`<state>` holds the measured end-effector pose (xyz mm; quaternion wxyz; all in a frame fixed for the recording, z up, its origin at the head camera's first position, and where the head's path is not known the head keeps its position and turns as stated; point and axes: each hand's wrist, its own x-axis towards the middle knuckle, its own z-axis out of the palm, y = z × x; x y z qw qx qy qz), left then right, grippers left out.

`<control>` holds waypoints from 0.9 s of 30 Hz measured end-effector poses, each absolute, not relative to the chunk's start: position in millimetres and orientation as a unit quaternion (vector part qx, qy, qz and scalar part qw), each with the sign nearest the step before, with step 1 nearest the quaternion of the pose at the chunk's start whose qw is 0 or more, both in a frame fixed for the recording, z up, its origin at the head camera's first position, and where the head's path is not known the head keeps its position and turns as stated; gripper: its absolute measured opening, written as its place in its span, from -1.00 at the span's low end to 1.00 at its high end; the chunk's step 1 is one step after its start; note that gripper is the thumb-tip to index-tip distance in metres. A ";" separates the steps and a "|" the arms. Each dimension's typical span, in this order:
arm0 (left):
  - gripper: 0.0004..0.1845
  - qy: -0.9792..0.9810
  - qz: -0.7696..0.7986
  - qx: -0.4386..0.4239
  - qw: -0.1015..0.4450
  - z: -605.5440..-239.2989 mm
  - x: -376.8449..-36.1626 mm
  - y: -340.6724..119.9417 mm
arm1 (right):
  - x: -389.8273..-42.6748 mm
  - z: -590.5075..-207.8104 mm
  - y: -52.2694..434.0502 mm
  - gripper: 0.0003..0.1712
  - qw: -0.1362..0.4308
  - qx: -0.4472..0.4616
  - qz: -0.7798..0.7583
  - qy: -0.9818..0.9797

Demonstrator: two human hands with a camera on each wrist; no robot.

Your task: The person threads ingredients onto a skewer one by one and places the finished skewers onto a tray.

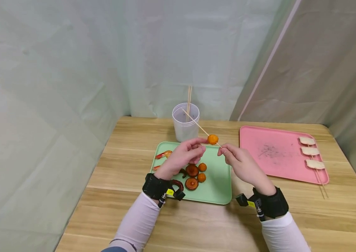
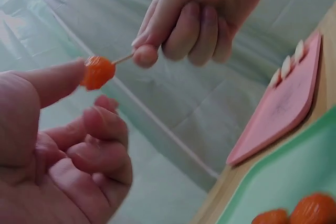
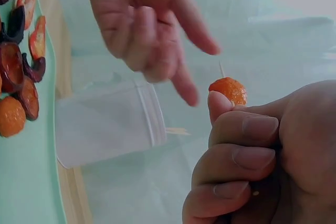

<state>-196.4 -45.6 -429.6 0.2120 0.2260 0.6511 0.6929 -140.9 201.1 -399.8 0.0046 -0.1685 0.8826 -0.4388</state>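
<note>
My right hand [image 1: 228, 154] pinches the near end of a thin wooden skewer [image 1: 197, 124] between thumb and forefinger. An orange ball [image 1: 212, 139] is threaded on it just beyond the fingertips. My left hand [image 1: 193, 148] hovers beside it, its outstretched index finger at the ball and the other fingers loosely curled, holding nothing. Both hands are raised above the green tray [image 1: 219, 178]. The left wrist view shows the index fingertip against the ball [image 2: 98, 72] and the right hand [image 2: 199, 14] pinching the skewer [image 2: 123, 59]. The right wrist view shows the ball [image 3: 228, 90] above my right hand's [image 3: 252, 145] thumb.
The green tray holds brown mushroom caps [image 1: 192, 170], more orange balls [image 1: 202, 167] and shrimp [image 1: 164, 154]. A clear cup [image 1: 185, 122] with skewers stands behind it. At the right lies a pink tray [image 1: 269, 154] with a skewer of white pieces [image 1: 311, 151].
</note>
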 end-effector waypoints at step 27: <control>-0.69 0.859 0.263 0.377 0.224 -456.4 -193.0 -38.1 | -139.7 -387.2 222.6 -0.69 0.013 -0.157 -0.463 0.872</control>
